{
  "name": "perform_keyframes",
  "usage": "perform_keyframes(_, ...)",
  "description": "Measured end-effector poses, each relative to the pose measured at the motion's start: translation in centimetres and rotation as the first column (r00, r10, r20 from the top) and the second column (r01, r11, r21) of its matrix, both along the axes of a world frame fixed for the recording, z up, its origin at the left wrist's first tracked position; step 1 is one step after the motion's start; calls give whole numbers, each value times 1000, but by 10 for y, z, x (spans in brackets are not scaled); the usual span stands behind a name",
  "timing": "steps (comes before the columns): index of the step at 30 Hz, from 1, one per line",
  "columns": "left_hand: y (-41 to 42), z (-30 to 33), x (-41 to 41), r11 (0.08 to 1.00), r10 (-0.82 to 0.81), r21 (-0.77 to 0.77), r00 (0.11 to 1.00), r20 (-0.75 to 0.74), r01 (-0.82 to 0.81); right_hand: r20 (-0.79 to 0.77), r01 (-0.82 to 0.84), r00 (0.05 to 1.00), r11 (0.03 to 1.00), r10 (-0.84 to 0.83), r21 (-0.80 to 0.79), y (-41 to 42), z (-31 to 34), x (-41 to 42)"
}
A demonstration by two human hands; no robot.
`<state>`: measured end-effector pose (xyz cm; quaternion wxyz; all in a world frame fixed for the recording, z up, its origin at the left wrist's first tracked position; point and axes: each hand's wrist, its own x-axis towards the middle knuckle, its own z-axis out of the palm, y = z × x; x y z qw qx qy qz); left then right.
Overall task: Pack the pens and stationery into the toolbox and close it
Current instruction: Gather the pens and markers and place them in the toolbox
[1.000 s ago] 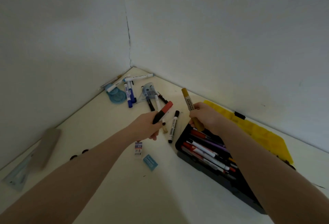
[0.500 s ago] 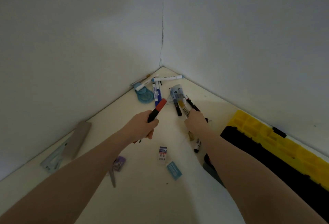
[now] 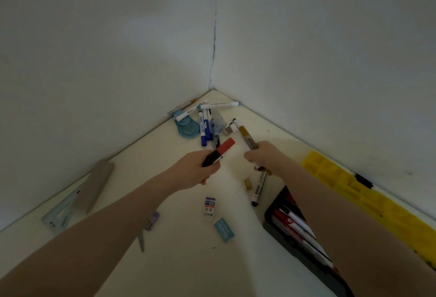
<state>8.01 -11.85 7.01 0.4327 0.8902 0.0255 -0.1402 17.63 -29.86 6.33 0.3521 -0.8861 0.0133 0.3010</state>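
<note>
My left hand (image 3: 194, 170) grips a black marker with a red cap (image 3: 219, 151), pointing up and to the right. My right hand (image 3: 264, 156) holds a bundle of pens; a gold-capped marker (image 3: 246, 135) and white pen ends stick out above it. The black toolbox (image 3: 283, 230) stands open at the lower right with several pens inside; my right forearm hides much of it. Its yellow lid (image 3: 354, 193) lies open against the right wall. A black-and-white marker (image 3: 259, 188) lies on the table just below my right hand.
More markers (image 3: 204, 127) and a blue round tape dispenser (image 3: 187, 128) lie in the wall corner. Erasers (image 3: 224, 229), a lead box (image 3: 209, 206), a purple item (image 3: 152, 220), a grey block (image 3: 94, 186) and a clear set square (image 3: 59, 214) are scattered on the cream table.
My right hand went from the toolbox to the corner pile and came back up holding the gold marker with white pens. The view swung left. My left hand kept the red-capped marker.
</note>
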Motion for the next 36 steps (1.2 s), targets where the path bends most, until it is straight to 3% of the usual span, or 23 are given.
perform_keyframes(7, -65, 9, 4, 946, -303, 140, 950, 70, 292, -5, 55, 998, 981, -55, 185, -74, 52, -22)
perform_keyframes(9, -82, 10, 5, 910, -396, 171, 914, 92, 377, -1, 23, 1000, 984, -23, 174, -94, 52, -32)
perform_keyframes(15, -144, 14, 4, 675, -722, 362, 678, 139, 643, -16, -20, 1000, 985, 23, 173, -154, 46, -58)
perform_keyframes(18, -171, 10, 3, 560, -810, 430, 576, 107, 708, -68, -155, 986, 988, 155, 0, -177, 44, -69)
perform_keyframes(21, -190, 3, 1, 493, -845, 426, 534, 26, 759, -122, -303, 951, 928, 282, -217, -188, 34, -80)
perform_keyframes(24, -194, -8, 3, 410, -874, 494, 485, -27, 767, -161, -390, 921, 851, 356, -352, -189, 25, -93)
perform_keyframes(27, -189, -12, 7, 317, -893, 595, 444, -75, 738, -90, -358, 931, 845, 353, -398, -187, 15, -96)
perform_keyframes(34, -171, -10, 14, 223, -893, 800, 446, -62, 557, 80, -273, 926, 801, 368, -532, -161, -1, -89)
perform_keyframes(36, -165, -11, 12, 251, -875, 838, 485, -18, 485, 126, -251, 913, 779, 388, -575, -152, -6, -91)
